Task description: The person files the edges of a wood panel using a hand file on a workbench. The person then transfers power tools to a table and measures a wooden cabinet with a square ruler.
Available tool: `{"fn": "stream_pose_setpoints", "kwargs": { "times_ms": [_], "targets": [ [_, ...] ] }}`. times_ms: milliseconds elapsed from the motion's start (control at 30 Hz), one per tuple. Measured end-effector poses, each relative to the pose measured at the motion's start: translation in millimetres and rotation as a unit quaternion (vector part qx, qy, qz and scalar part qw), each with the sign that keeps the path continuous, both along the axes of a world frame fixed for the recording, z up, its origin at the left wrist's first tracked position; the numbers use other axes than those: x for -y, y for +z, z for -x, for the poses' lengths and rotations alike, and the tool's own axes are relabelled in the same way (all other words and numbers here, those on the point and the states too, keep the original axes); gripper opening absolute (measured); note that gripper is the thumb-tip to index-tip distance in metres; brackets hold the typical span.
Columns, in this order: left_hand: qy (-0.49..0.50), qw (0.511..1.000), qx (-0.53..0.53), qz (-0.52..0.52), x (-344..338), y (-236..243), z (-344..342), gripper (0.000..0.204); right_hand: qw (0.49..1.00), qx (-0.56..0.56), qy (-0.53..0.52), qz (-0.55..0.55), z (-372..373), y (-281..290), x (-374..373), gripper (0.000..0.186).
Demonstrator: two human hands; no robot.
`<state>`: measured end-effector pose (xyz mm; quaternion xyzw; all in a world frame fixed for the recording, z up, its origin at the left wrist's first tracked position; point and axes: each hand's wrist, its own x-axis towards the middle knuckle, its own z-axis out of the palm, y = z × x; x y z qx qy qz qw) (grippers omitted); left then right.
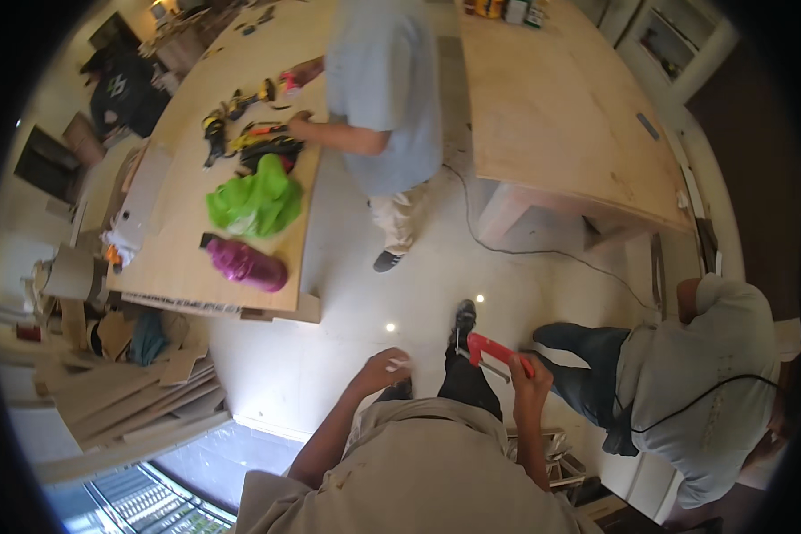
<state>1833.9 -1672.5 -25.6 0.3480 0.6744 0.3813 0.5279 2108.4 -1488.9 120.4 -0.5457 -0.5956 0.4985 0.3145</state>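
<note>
My right hand (529, 378) is closed around the red handle of a hacksaw (496, 348), held out in front of my right thigh. The saw's thin metal part runs beneath the red frame, pointing forward and left. My left hand (383, 369) is lifted in front of my waist with its fingers curled inward. A small pale patch shows at its fingertips, but I cannot make out whether it is a held thing. Below both hands are my legs and my dark shoe (465, 319) on the floor.
Ahead left, a wooden table (173, 258) bears a purple bottle (247, 265), a green bag (256, 200) and power tools. A co-worker (383, 107) stands beside it; another (703, 383) bends at my right. A cable (543, 252) crosses the floor near a second table (552, 98). Boards (142, 405) lie left.
</note>
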Motion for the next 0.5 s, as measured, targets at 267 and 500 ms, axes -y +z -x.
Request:
{"fn": "stream_pose_setpoints", "kwargs": {
  "times_ms": [267,500],
  "targets": [
    [-0.097,0.893,-0.285,0.336,13.8,-16.2,50.3,0.056,0.993,-0.095,-0.033,0.059,62.3,-5.6,-196.6,0.023],
    [0.157,0.922,-0.347,0.073,-123.4,101.5,78.2,0.044,0.963,-0.257,-0.049,0.059,140.9,6.4,-346.0,0.022]
  ]
}}
